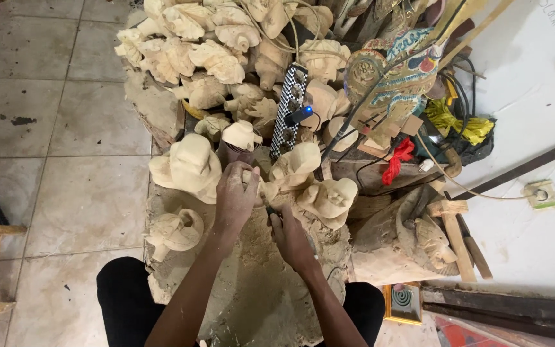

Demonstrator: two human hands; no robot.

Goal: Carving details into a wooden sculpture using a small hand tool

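Sawdust-caked workbench (252,302): left hand (236,196) grip closed around a pale wooden carving (252,183), right hand (288,234) clasping a small tool (270,212).

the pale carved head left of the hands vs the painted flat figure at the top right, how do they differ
The pale carved head is bare, unpainted wood; the painted figure carries blue, red and gold. The head is chunky and rounded and sits on the dusty work block; the figure is thin and flat, propped among sticks. Both look carved.

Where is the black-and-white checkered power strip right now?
In the head view, the black-and-white checkered power strip lies upper centre among pale carved wooden heads, just beyond the left hand.
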